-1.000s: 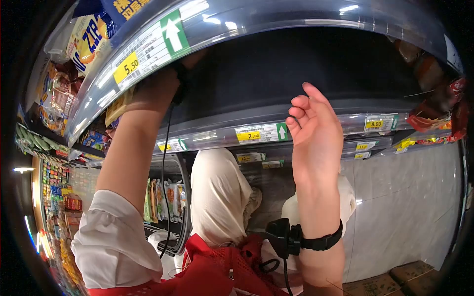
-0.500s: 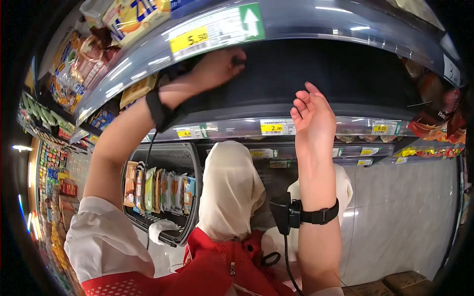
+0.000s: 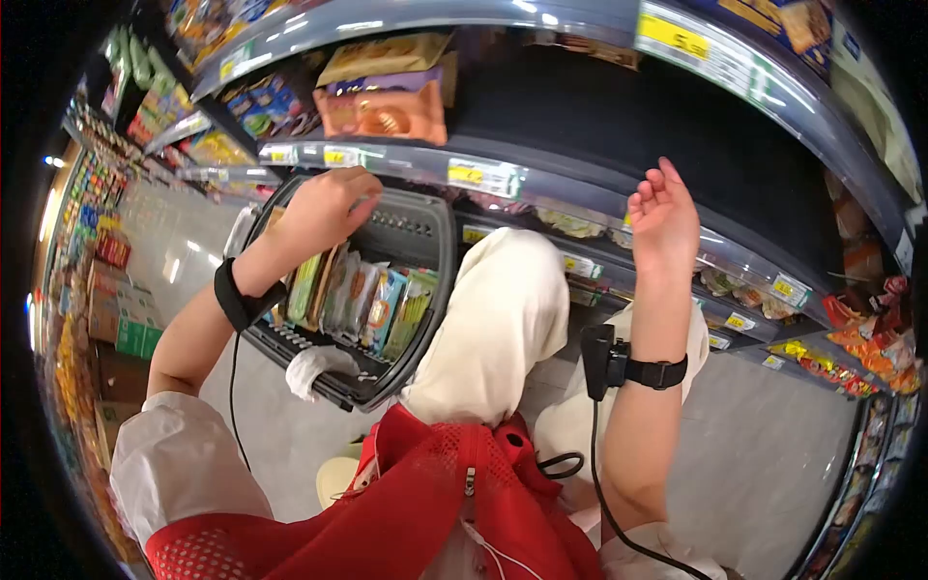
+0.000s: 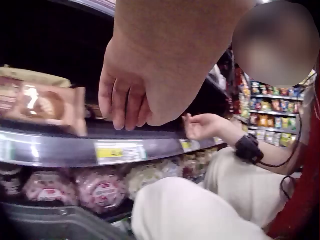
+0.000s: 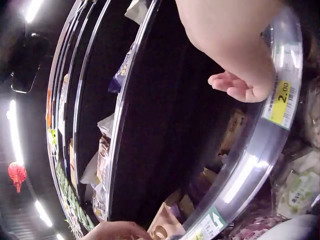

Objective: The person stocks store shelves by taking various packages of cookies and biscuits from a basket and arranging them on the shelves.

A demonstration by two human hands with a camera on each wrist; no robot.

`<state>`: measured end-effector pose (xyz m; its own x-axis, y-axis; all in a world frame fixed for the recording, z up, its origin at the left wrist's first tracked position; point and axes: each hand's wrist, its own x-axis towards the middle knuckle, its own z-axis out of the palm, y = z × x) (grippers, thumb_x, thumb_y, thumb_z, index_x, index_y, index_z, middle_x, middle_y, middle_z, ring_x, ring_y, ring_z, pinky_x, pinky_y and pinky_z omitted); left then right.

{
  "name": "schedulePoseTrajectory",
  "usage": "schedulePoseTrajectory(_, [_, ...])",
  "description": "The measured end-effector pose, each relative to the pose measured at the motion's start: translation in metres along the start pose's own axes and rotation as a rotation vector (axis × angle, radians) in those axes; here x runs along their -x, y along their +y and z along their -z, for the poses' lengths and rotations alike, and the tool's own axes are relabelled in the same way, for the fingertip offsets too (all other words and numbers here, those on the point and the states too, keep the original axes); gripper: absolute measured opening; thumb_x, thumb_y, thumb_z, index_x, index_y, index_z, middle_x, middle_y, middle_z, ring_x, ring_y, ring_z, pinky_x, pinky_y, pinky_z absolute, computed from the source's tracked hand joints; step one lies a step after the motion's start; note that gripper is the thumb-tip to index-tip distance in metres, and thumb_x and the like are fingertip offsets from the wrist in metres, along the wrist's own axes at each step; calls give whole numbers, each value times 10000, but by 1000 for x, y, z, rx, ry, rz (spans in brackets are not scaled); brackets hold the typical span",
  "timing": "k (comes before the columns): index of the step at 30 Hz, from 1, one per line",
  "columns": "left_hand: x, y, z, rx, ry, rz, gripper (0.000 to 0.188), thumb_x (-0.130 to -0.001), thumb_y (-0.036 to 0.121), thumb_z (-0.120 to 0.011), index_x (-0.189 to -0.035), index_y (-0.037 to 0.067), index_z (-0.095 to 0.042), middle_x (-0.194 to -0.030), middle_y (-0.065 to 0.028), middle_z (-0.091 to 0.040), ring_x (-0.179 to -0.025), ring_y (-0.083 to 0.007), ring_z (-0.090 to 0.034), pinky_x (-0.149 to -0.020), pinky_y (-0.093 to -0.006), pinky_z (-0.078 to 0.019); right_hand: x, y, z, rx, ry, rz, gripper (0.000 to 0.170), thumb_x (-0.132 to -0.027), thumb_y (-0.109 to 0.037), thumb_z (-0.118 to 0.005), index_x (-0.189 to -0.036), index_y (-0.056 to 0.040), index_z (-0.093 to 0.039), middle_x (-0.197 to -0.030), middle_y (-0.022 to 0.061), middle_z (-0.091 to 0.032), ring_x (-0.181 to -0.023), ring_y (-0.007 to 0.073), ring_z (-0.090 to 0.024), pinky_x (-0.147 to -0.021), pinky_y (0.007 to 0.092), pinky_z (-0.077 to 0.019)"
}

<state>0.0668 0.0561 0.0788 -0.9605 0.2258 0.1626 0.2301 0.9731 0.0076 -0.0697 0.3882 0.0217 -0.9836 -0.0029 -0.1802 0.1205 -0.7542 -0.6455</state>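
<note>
Left hand (image 3: 324, 208) out of the shelf (image 3: 580, 111) and over the basket (image 3: 444, 280)

Head view: half a second ago the left hand reached into the shelf; now it is over the basket's shelf-side part, fingers bent and close together, with nothing seen in them. The snack packets (image 3: 362, 300) stand in a row inside the basket, which now shows more fully. The view has turned, bringing the orange pack (image 3: 387, 114) into sight near the shelf's front edge, toward its left end. The right hand (image 3: 665, 220) remains raised before the shelf, palm up, fingers loosely curled and empty.

Left wrist view: the left hand's fingers hang down side by side, slightly bent, pinching nothing visible. The orange pack lies to their left on the shelf.

Right wrist view: the right hand's fingers are gently curled, near the yellow price label (image 5: 281, 102) on the shelf's edge.
</note>
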Motion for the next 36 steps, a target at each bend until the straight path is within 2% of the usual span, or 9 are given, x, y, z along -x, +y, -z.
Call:
schedulePoseTrajectory(7, [77,-125,-108,27,-307,331,200,-792,212,-545,-891,55,-618,-822,-160,-621,-785,-347,-595,-721,-432,-477,-6,22,3,155,-97,-4,302,-883,-176,-489,-1139,-17,-512,-893,51,-546,-779,134,-488,-707,263,-423])
schedulePoseTrajectory(10, [89,-166,-170,-73,-715,311,292,-773,303,-582,-961,85,-628,-980,-163,-614,-940,-333,-574,-781,-426,-466,-6,25,4,230,-83,25,323,-889,-158,-461,-1175,-11,-494,-898,47,-532,-798,132,-480,-724,266,-419])
schedulePoseTrajectory(13, [105,-154,-166,-91,-676,476,477,-724,370,-632,-1084,60,-579,-1112,-145,-567,-1107,-339,-481,-842,-427,-443,-1,25,5,279,-85,40,333,-891,-152,-455,-1189,-6,-486,-892,42,-527,-799,128,-474,-731,264,-413])
schedulePoseTrajectory(14, [106,-159,-172,-148,-731,556,647,-691,387,-670,-1178,-2,-496,-1177,-188,-507,-1192,-354,-386,-901,-431,-413,0,25,5,309,-75,43,335,-893,-147,-450,-1195,-4,-482,-885,37,-525,-796,124,-470,-737,262,-407])
schedulePoseTrajectory(17, [125,-158,-178,-162,-445,828,784,-699,417,-664,-1240,-78,-387,-1113,-256,-510,-1199,-345,-385,-911,-427,-412,3,26,4,352,-62,54,329,-894,-143,-446,-1190,-6,-485,-885,35,-524,-799,123,-470,-740,261,-406])
schedulePoseTrajectory(22, [166,-194,-195,-50,-536,848,790,-628,444,-729,-1074,-138,-436,-849,-236,-602,-785,-389,-603,-718,-432,-477,2,27,6,389,-94,73,320,-893,-172,-476,-1163,-4,-512,-870,28,-534,-780,113,-470,-741,253,-403])
schedulePoseTrajectory(26, [183,-193,-192,-52,-374,744,678,-601,399,-752,-958,-104,-472,-849,-265,-588,-814,-390,-594,-717,-422,-481,4,32,2,402,-108,74,326,-892,-167,-479,-1169,1,-509,-873,29,-539,-781,109,-471,-738,247,-402])
schedulePoseTrajectory(29, [159,-166,-153,-7,-416,800,653,-589,368,-761,-956,-95,-480,-901,-277,-577,-863,-379,-582,-733,-410,-477,3,34,2,403,-125,76,324,-890,-154,-471,-1170,5,-507,-878,35,-543,-788,112,-477,-734,248,-407])
schedulePoseTrajectory(36, [101,-69,-60,114,5,381,602,-574,231,-738,-1089,6,-521,-960,-167,-557,-891,-350,-549,-792,-390,-448,12,48,-11,374,-224,-11,288,-892,-165,-485,-1120,5,-528,-853,67,-569,-762,135,-519,-711,255,-447])
